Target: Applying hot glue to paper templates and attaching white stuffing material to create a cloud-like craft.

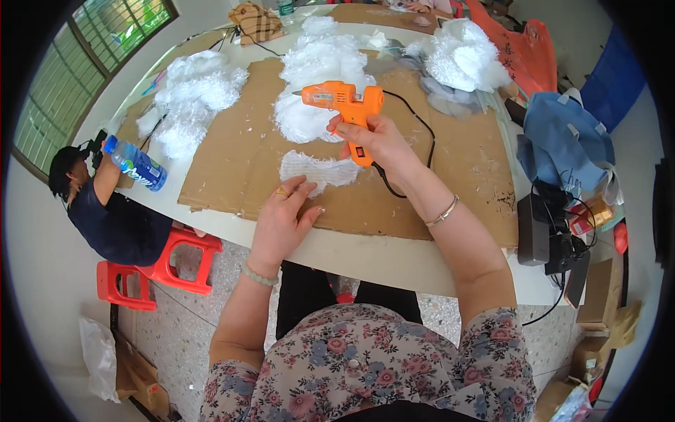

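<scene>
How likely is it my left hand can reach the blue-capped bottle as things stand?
Probably yes, with a stretch: your left hand seems only to touch the white cloth, and just cardboard and tabletop lie between it and the bottle.

Glue gun (pixel 349 104) is orange, its cord (pixel 432 144) black, fabric piece (pixel 320 169) and fluffy pile (pixel 323 63) white, cardboard (pixel 242 165) brown, cloth bag (pixel 566 141) blue, stool (pixel 191 261) red, blouse (pixel 365 359) pale with pink-and-blue florals, far bag (pixel 254 24) tan with dark checks.

White lettering (pixel 150 171) marks the bottle (pixel 133 160) — dark characters (pixel 532 60), the red plastic (pixel 508 46).
</scene>
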Action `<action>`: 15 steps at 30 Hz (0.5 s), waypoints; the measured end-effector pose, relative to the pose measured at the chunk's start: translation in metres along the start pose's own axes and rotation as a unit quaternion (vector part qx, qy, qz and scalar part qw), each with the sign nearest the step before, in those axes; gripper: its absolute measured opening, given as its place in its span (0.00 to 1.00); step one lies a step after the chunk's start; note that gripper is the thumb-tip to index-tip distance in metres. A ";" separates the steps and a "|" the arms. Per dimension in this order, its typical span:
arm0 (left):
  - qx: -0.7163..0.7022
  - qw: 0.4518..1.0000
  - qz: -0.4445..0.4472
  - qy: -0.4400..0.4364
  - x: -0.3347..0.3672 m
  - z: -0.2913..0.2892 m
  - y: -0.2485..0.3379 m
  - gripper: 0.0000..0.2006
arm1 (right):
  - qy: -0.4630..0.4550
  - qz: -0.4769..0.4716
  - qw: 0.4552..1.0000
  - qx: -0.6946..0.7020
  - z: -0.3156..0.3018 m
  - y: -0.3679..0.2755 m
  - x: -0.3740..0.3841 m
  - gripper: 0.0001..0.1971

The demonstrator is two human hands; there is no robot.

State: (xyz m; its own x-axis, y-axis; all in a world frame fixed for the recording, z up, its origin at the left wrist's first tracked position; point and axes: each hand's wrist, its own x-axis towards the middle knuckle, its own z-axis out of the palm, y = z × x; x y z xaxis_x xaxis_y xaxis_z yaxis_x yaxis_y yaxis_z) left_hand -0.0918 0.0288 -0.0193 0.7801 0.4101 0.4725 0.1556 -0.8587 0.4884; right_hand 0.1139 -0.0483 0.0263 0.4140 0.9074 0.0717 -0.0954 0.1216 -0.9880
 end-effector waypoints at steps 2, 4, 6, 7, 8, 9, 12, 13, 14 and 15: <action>-0.001 1.000 0.009 -0.015 0.001 -0.002 0.000 0.16 | -0.005 0.005 1.000 0.022 -0.001 -0.002 -0.003 0.14; 0.011 1.000 0.004 -0.018 0.001 -0.005 -0.002 0.15 | -0.027 -0.017 0.999 0.030 0.002 -0.004 -0.005 0.14; 0.026 1.000 0.008 -0.009 -0.001 -0.014 -0.002 0.14 | -0.056 -0.049 0.997 0.027 0.010 -0.007 -0.007 0.14; 0.031 0.999 0.008 0.001 -0.001 -0.016 -0.001 0.14 | -0.068 -0.057 0.996 0.017 0.015 -0.009 -0.007 0.15; 0.023 0.999 0.022 -0.007 0.002 -0.013 0.000 0.14 | -0.066 -0.059 0.996 0.012 0.017 -0.009 -0.008 0.15; -0.041 0.999 0.008 0.011 0.005 -0.011 0.001 0.13 | -0.070 -0.060 0.996 0.007 0.021 -0.008 -0.010 0.15; -0.257 0.964 -0.062 0.037 0.012 0.004 0.014 0.13 | -0.039 -0.173 0.984 0.012 0.035 0.004 -0.014 0.20; -0.398 0.908 -0.120 0.045 0.015 0.009 0.019 0.13 | -0.035 -0.173 0.984 0.009 0.036 0.007 -0.015 0.20; -0.398 0.908 -0.119 0.046 0.016 0.013 0.017 0.13 | -0.016 -0.226 0.973 -0.050 0.040 0.008 -0.016 0.22; -0.466 0.879 -0.096 0.035 0.016 0.021 0.012 0.14 | 0.003 -0.277 0.955 -0.109 0.043 0.008 -0.016 0.23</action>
State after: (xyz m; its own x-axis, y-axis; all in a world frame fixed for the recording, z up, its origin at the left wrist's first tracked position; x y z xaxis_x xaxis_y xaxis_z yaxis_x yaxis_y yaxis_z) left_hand -0.0648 0.0188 -0.0207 0.7489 0.5659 0.3450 -0.3105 -0.1603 0.9370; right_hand 0.0680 -0.0447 0.0230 0.3507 0.7267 0.5907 0.3305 0.4941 -0.8041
